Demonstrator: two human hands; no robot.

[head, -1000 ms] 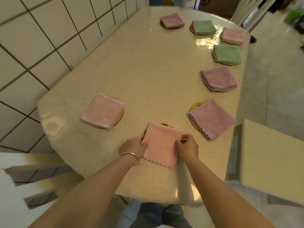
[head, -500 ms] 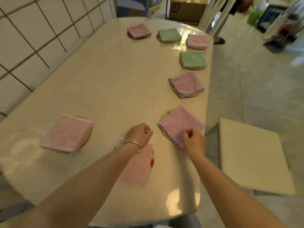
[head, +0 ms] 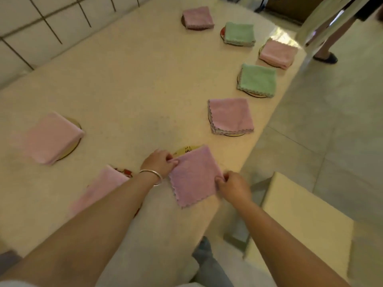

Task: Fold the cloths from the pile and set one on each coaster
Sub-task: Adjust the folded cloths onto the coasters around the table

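Note:
A folded mauve cloth [head: 194, 176] lies near the table's right edge, partly over a yellow coaster [head: 185, 150]. My left hand [head: 158, 162] pinches its left corner and my right hand [head: 233, 186] pinches its right corner. To the left, a light pink folded cloth [head: 101, 186] sits on a red-patterned coaster [head: 124, 171], partly hidden by my left forearm. Another pink cloth [head: 50, 137] covers a coaster at far left. Further folded cloths on coasters line the right side: mauve [head: 230, 116], green [head: 258, 79], pink [head: 277, 53], green [head: 239, 34], mauve [head: 198, 17].
The beige table [head: 134, 79] runs along a tiled wall [head: 41, 23] on the left. A cream stool [head: 306, 218] stands beside the table at right. A white chair and a person's foot [head: 325, 58] are at the far right on the tiled floor.
Both hands left the light pink cloth on the red-patterned coaster and moved right to the mauve cloth, which they now pinch at two corners. The camera has swung to the right.

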